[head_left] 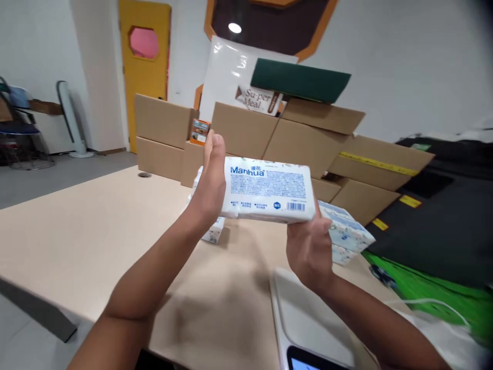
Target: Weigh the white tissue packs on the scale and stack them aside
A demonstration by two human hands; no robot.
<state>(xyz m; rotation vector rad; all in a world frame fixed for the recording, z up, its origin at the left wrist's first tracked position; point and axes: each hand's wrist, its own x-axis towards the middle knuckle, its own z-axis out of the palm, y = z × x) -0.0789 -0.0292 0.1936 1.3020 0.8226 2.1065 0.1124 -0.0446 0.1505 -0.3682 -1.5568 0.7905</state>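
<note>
A white tissue pack (pixel 269 190) with blue "Manhua" lettering and a barcode is held up above the table, its printed side facing me. My left hand (pixel 212 180) presses against its left end, fingers pointing upward. At the lower right corner, my right hand (pixel 311 249) grips the pack from below and the side. Part of another white pack (pixel 213 234) rests on the table behind my left forearm. More patterned tissue packs (pixel 346 231) are stacked on the table just beyond my right hand.
Below my right forearm lies a flat white scale-like device (pixel 308 313) with a lit display. Open cardboard boxes (pixel 244 131) line the table's (pixel 96 221) far side, holding a white "Su-per Meal" bag (pixel 254 97) and an orange box (pixel 199 132). A white cable (pixel 431 301) runs at right.
</note>
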